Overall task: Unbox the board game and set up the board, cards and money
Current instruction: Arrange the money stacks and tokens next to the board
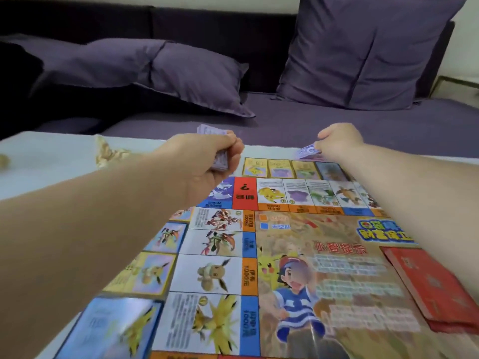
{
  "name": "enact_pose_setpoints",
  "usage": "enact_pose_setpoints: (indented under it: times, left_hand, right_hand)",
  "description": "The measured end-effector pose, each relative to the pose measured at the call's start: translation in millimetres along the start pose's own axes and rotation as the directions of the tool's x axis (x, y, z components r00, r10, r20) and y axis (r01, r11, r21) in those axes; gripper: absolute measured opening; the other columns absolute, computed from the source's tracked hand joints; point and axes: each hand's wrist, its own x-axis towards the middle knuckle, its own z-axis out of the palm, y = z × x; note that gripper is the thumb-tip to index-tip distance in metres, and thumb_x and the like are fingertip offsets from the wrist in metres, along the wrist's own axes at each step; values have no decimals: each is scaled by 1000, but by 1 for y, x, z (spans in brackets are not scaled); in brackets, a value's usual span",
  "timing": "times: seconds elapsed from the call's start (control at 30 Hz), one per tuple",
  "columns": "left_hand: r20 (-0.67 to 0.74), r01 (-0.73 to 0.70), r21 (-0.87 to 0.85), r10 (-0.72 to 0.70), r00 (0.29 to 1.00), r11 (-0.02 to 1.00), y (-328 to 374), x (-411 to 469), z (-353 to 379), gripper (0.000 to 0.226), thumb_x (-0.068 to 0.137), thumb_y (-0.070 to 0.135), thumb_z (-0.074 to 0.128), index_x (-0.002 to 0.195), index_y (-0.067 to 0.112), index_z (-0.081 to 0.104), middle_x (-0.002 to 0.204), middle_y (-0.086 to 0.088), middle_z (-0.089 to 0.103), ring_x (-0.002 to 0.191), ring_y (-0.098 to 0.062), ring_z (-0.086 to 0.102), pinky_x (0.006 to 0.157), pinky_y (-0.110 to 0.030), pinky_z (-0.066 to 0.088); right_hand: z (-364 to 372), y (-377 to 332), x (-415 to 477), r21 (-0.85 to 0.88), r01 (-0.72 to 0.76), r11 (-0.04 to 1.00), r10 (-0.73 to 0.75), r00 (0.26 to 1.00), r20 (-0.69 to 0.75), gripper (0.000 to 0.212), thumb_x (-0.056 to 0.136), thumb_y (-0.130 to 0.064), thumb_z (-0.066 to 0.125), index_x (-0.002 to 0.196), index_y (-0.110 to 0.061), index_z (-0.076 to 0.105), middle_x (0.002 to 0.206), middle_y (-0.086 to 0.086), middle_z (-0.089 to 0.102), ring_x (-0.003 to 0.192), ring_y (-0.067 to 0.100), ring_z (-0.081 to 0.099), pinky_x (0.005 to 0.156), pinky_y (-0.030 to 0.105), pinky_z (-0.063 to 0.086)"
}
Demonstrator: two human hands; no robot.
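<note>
The game board [298, 268] lies open and flat on a pale table [51, 156], its colourful squares running along the far and left edges. The left hand [207, 161] is curled tight around a stack of purple paper money [220, 164], held above the far left corner of the board, with the top of the notes sticking out past the fingers. The right hand [339, 141] reaches to the far edge of the table, its fingers pinched on a purple note [309, 151] that lies on a small pile there, just beyond the board. A row of 4 cards [293, 168] sits along the far edge of the board, and more cards [153, 257] line its left side. A stack of red cards [435, 286] rests on the right part of the board. Behind the table stands a purple sofa [311, 125] with 2 cushions [363, 47]
</note>
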Motion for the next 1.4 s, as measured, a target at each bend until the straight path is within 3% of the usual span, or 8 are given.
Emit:
enact_pose_setpoints:
  times: [0.17, 0.27, 0.4, 0.57, 0.7, 0.93, 1.13, 1.4]
  left_hand:
    - [51, 53, 43, -55, 997, 998, -3, -1, 5, 10, 89, 8, 61, 96, 1, 61, 57, -5, 65, 43, -6, 60, 44, -16, 51]
    - [93, 109, 75, -115, 989, 991, 0, -7, 9, 11, 92, 10, 57, 94, -1, 60, 57, -8, 65, 44, -10, 62, 43, -18, 51]
    - [238, 126, 60, -137, 962, 990, 12, -32, 12, 17, 96, 1, 42, 102, 0, 58, 71, -14, 71, 57, -18, 70, 48, -26, 56]
    - [272, 36, 174, -83, 959, 984, 28, -71, -14, 21, 94, -3, 45, 110, 2, 56, 83, -9, 74, 72, -17, 72, 60, -25, 59]
    - [191, -10, 271, -44, 981, 963, 43, -102, -47, 11, 90, -2, 53, 95, 1, 63, 81, -8, 74, 70, -13, 71, 56, -20, 56]
    - [73, -74, 408, 48, 996, 910, 69, -147, -104, 10, 84, 7, 66, 91, 13, 62, 74, -1, 71, 60, -6, 68, 43, -13, 43]
    - [-106, -131, 422, 192, 976, 897, 87, -154, -149, 12, 88, 2, 61, 91, 14, 59, 75, -4, 65, 45, -2, 60, 40, -14, 42]
    - [-144, -57, 325, 109, 984, 944, 80, -152, -171, 15, 92, 3, 56, 95, 17, 61, 80, -3, 67, 46, -4, 57, 43, -15, 44]
  right_hand:
    - [5, 10, 8, -210, -74, 975, 67, 997, -44, 30, 83, -30, 57, 110, -17, 63, 121, 7, 60, 118, 33, 47, 93, 37, 40]
    - [-8, 4, -5, -153, -54, 987, 47, 998, -45, 28, 86, -29, 58, 110, -18, 65, 122, 6, 59, 120, 33, 44, 95, 37, 40]
    - [-31, -30, -51, 150, 166, 975, -173, 984, 34, 25, 90, -26, 58, 98, -5, 69, 102, 9, 68, 93, 21, 61, 80, 32, 49]
    - [-56, -86, -138, 604, 69, 794, -352, 863, 364, 38, 80, -52, 60, 74, -16, 67, 66, -5, 59, 58, 12, 44, 56, 24, 36]
    - [-63, -120, -189, 559, 100, 823, -408, 790, 458, 43, 54, -56, 74, 69, -17, 64, 65, -6, 59, 63, 12, 46, 64, 30, 38]
    - [-45, -177, -240, 560, 128, 819, -468, 713, 522, 18, 78, -30, 74, 75, -13, 69, 76, 0, 64, 70, 8, 49, 65, 26, 41]
    - [-17, -217, -238, 524, 152, 838, -439, 759, 481, 13, 86, -28, 67, 83, -15, 69, 65, -10, 57, 65, 7, 44, 61, 20, 38]
    - [39, -211, -216, 208, 392, 896, -440, 730, 522, 15, 82, -28, 73, 92, -18, 68, 81, -9, 65, 81, 9, 57, 63, 19, 39]
